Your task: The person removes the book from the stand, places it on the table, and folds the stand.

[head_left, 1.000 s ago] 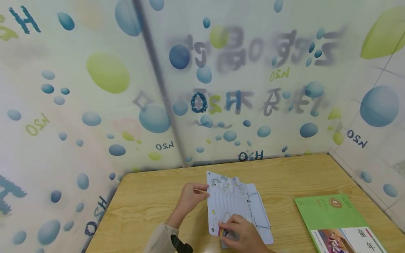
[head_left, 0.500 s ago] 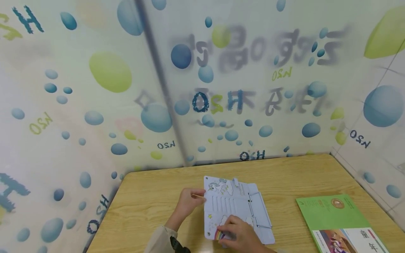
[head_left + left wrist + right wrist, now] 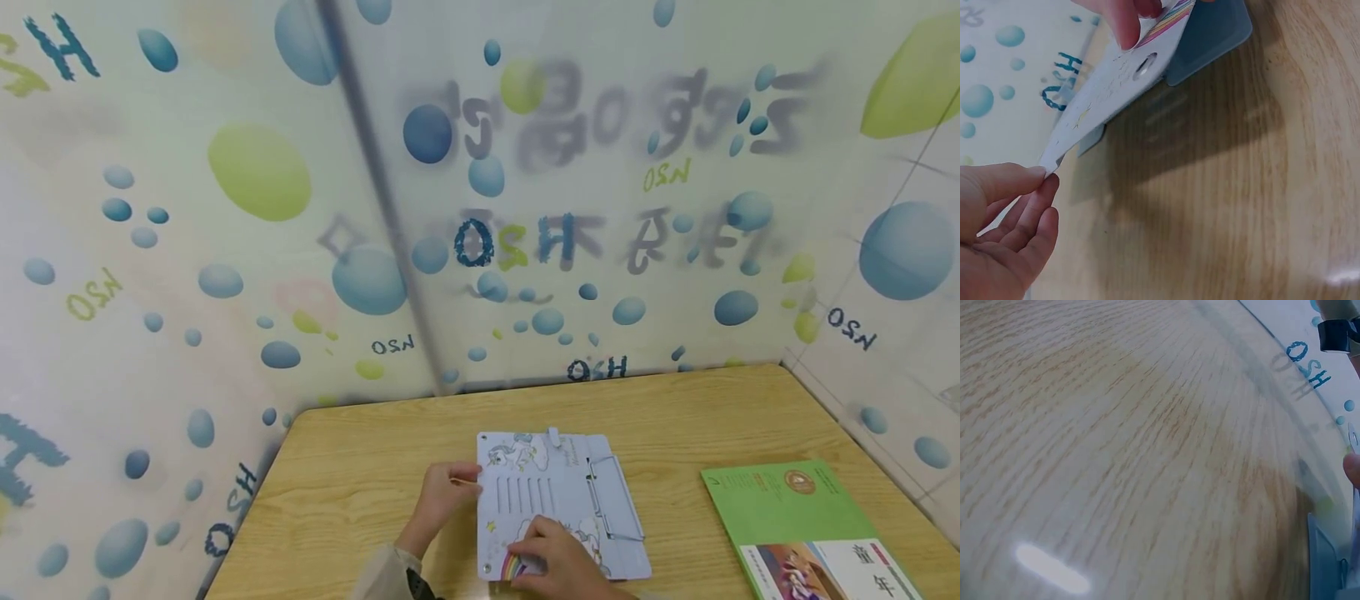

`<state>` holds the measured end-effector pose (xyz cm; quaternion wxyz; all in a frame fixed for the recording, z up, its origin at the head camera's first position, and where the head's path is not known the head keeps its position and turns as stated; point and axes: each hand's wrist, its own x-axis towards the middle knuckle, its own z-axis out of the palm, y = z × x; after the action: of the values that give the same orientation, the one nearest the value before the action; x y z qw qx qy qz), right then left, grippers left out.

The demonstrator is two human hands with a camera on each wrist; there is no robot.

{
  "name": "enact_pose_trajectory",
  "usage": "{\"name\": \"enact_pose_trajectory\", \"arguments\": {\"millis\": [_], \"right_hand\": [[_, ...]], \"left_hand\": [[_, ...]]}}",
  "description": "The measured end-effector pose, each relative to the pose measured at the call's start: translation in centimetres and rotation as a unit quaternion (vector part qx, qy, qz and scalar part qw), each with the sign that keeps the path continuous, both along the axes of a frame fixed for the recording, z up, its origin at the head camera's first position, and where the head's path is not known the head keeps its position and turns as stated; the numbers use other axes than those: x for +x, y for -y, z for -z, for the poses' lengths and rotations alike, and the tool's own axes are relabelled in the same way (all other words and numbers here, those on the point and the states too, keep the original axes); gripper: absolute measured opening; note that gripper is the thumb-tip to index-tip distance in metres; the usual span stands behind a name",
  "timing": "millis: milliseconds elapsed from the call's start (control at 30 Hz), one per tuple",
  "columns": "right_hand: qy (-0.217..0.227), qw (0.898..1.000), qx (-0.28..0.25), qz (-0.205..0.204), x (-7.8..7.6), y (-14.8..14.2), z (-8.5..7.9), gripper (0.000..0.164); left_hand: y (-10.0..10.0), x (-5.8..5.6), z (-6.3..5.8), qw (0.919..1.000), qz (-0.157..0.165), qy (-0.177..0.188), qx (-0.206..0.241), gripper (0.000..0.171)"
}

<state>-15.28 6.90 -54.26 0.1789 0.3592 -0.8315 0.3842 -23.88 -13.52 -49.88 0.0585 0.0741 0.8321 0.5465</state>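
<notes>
A white folding book stand [image 3: 562, 492] with unicorn, cloud and rainbow prints lies tilted before me, its wire page holders [image 3: 615, 500] on the right side. My left hand [image 3: 442, 504] pinches the panel's left edge between thumb and fingers; the left wrist view shows the thumb [image 3: 1019, 178] on top. My right hand [image 3: 561, 565] grips the lower edge by the rainbow print, with a fingertip on the printed face. Beneath the raised panel, a blue-grey plate [image 3: 1213, 40] shows in the left wrist view. The right hand's own grip is outside the right wrist view.
A green-and-white book [image 3: 787, 517] lies on the wooden table [image 3: 360, 467] at the right. Behind the table stands a wall [image 3: 247, 333] printed with drops and letters. A dark wristband [image 3: 420, 583] is on the left wrist.
The stand's panel has tipped down flatter, its left edge dropping towards the table and slightly left. Both hands have moved along with it, keeping their hold. The green book stays put.
</notes>
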Motion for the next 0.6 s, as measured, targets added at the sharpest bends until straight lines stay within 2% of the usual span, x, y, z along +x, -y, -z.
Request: {"name": "enact_pose_trajectory", "arguments": {"millis": [200,400,600], "right_hand": [[0.049,0.999,0.020,-0.007,0.0,0.2,0.3,0.034],[0.071,0.996,0.044,-0.013,-0.2,0.2,0.3,0.034],[0.068,0.996,0.059,-0.009,-0.2,0.3,0.7,0.034]], "left_hand": [[0.1,0.1,1.2,0.9999,-0.005,0.004,0.012,0.027],[0.0,0.0,2.1,0.9997,-0.019,0.002,0.018,0.027],[-0.1,0.2,2.6,0.9993,-0.024,0.007,0.028,0.028]]}}
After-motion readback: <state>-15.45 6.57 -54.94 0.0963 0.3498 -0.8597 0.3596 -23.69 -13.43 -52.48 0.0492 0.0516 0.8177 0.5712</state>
